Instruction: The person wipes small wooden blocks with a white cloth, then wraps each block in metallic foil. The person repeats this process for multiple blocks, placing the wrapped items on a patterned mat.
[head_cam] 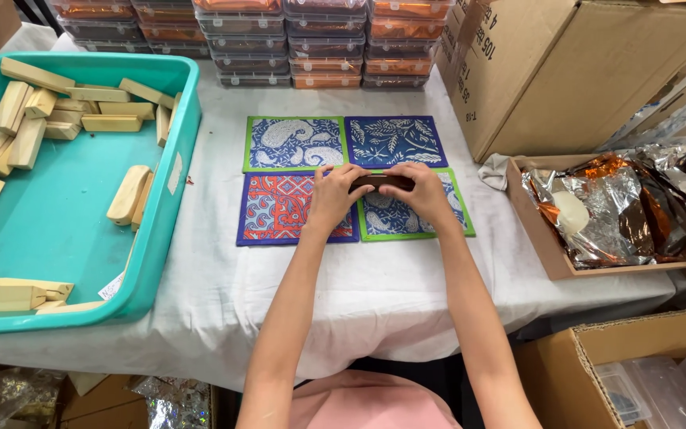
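Starting on your far left, you've got the teal plastic bin with a loose jumble of pale wooden blocks in it, well apart from your hands. Moving in, four patterned square mats sit in a two-by-two grid on the white tablecloth, edges touching or nearly so. Your left hand is over the red-and-blue mat, fingers curled and pinching the left end of a small dark brown bar. Your right hand mirrors it, fingers closed on the right end, above the green-edged mat. So the bar is held between both hands, just over the seam where the lower two mats meet; I can't tell if it's touching them. Handling-wise, I'd guess it's light and stiff, small enough that fingertip pinches at the two ends are plenty. It looks smooth and maybe a bit slick, so keep thumbs underneath and don't squeeze hard in case it snaps in the middle. Further right there's a shallow cardboard tray of crinkly foil wrappers, soft and noisy stuff, with big cardboard boxes behind and stacked clear containers along the back.
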